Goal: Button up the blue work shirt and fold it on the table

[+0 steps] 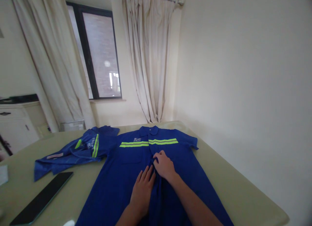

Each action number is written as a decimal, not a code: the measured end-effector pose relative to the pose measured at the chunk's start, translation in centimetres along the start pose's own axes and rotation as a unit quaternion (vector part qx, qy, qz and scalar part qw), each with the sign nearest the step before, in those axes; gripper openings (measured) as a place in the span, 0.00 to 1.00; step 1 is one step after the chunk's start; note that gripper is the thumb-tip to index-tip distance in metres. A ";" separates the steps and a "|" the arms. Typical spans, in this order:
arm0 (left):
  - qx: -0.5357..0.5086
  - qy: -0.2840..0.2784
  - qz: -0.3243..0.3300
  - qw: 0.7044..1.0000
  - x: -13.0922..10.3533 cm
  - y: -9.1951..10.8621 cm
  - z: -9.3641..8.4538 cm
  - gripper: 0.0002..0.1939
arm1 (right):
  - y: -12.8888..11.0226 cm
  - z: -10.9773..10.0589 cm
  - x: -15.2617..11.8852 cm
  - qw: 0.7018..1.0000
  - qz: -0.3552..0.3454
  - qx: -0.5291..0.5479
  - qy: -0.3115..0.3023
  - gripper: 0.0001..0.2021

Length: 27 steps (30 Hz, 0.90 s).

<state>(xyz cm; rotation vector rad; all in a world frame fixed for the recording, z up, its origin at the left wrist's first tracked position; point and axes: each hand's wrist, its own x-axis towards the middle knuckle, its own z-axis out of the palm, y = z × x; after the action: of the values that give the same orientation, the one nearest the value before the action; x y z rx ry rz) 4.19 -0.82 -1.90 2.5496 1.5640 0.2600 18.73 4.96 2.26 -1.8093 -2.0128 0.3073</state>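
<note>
Bare table (234, 183) lies right of the shirt (126, 174); crumpled shirt (78, 149) and tablet (41, 198) crowd left.

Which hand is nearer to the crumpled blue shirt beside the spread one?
Left. The left hand lies flat on the spread shirt, on the side toward the crumpled shirt; the right hand rests farther off.

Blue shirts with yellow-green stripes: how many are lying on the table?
2. One blue shirt lies flat under the left hand and right hand; a crumpled shirt lies beside it, left. None seems hidden.

A second crumpled blue shirt (73, 151) lay left on the table (243, 187), dark tablet (41, 198) near it, curtains (151, 57) behind.
</note>
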 end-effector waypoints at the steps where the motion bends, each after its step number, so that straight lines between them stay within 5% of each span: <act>1: -0.002 -0.011 -0.006 1.000 -0.6 0.2 0.0 0.32 | -0.3 0.2 0.2 1.000 -0.006 -0.014 -0.002 0.09; 6: -0.060 -0.009 -0.017 0.998 -2.0 -0.3 -2.0 0.25 | -0.1 2.0 0.3 0.999 -0.015 0.033 0.000 0.06; 11: -0.121 0.050 -0.155 0.979 2.3 -1.3 -4.4 0.17 | 1.5 1.7 -0.3 0.994 -0.057 0.091 -0.036 0.09; 16: -0.128 0.093 -0.205 0.966 5.6 -1.7 -2.5 0.14 | 1.8 1.2 -0.5 0.995 -0.089 0.035 -0.026 0.09; 22: -0.178 0.104 -0.186 0.961 5.3 -2.7 -1.0 0.14 | 0.7 1.7 -0.6 0.990 -0.122 -0.064 0.008 0.08; 27: -0.249 0.143 -0.179 0.941 5.6 -3.3 -0.9 0.15 | 0.5 1.3 -0.5 0.980 -0.195 -0.043 0.022 0.08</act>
<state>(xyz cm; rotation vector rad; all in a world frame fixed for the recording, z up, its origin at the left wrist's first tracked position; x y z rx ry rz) 3.59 5.70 -1.26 1.8688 1.7427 0.8846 18.63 4.69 0.77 -1.4076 -2.3196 0.0620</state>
